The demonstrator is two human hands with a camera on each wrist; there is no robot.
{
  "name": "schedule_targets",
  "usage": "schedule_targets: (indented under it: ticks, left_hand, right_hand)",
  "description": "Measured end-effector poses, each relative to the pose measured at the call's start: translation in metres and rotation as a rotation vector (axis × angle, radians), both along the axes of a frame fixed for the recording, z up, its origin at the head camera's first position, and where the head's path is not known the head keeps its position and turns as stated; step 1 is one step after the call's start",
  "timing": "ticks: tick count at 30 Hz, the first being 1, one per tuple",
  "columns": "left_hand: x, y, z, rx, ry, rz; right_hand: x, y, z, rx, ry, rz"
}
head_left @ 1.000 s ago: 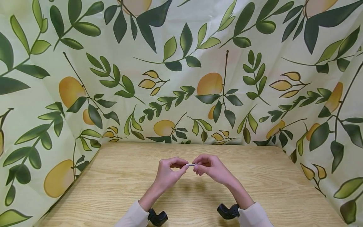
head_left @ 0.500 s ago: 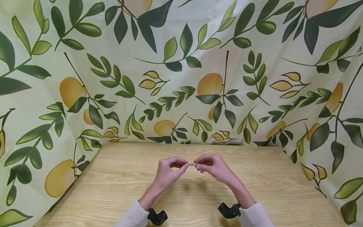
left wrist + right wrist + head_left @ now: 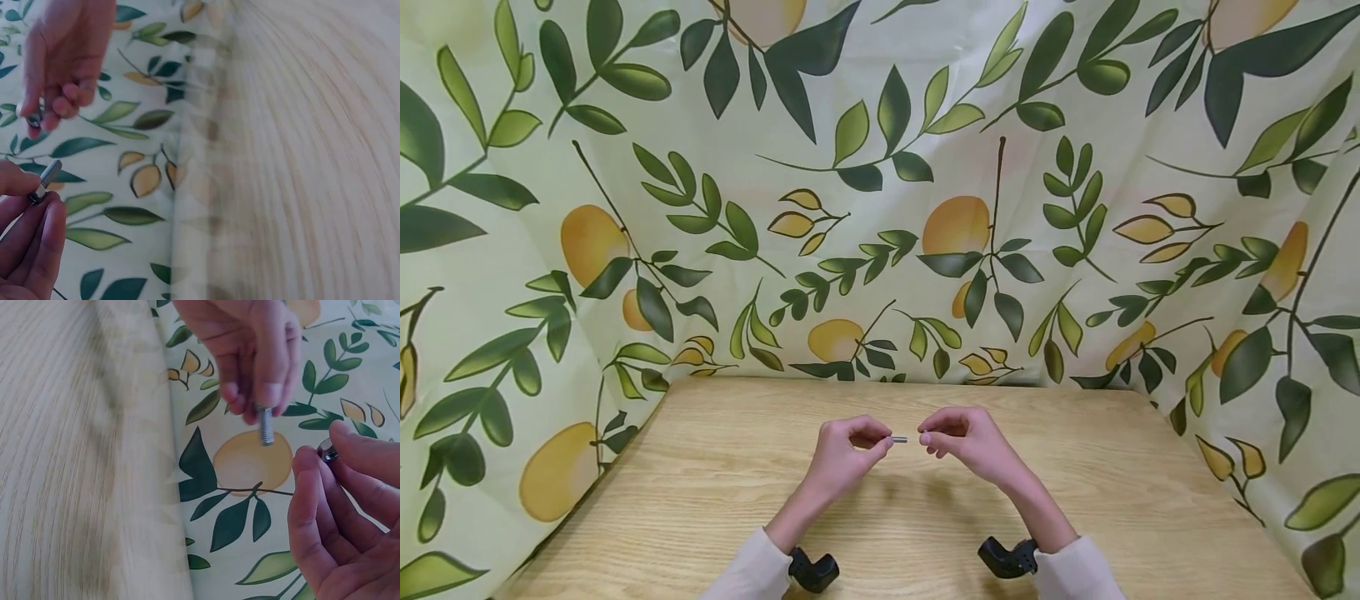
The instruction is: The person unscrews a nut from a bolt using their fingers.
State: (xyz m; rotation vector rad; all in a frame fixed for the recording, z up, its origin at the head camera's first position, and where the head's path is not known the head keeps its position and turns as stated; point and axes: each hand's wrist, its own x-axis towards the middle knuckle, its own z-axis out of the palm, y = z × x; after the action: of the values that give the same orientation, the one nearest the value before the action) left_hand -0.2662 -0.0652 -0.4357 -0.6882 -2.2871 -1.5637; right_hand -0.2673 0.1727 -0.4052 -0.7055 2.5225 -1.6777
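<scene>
A threaded silver bolt is pinched between the thumb and fingers of my left hand, its shaft pointing at the other hand. In the right wrist view the thread of the bolt shows clearly, while its head is hidden by the fingers. My right hand pinches a small shiny metal nut by its sides. The nut and the bolt's end are apart, with a short gap between them. Both hands are held above the wooden table, fingertips facing each other.
Behind and beside the table hangs a pale cloth printed with leaves and orange fruit. Black wrist devices sit below the sleeve cuffs, over the table's near part.
The right hand has drawn back to the right with the nut, off the bolt's end. The left hand has stayed nearly in place, still gripping the bolt.
</scene>
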Motion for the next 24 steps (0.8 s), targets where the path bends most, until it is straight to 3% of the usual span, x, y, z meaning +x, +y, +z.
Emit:
schedule_targets:
  ticks: [5, 10, 15, 19, 24]
  left_hand:
    - [-0.008, -0.008, -0.003, -0.105, -0.035, 0.005]
    - [-0.026, -0.02, -0.005, -0.25, -0.067, 0.005]
    - [-0.044, -0.033, -0.009, -0.29, -0.168, 0.026]
    - [-0.052, -0.039, -0.01, -0.305, -0.228, -0.005]
    - [-0.06, -0.042, -0.013, -0.383, -0.234, -0.075]
  right_hand:
    - [-0.001, 0.0, -0.002, -0.006, -0.005, -0.007]
    - [-0.001, 0.002, -0.001, -0.02, -0.027, -0.013]
    - [-0.002, 0.002, -0.002, -0.053, -0.053, 0.007]
    - [-0.002, 0.003, -0.003, -0.068, -0.072, 0.011]
    - [-0.003, 0.004, -0.002, -0.045, -0.076, -0.003]
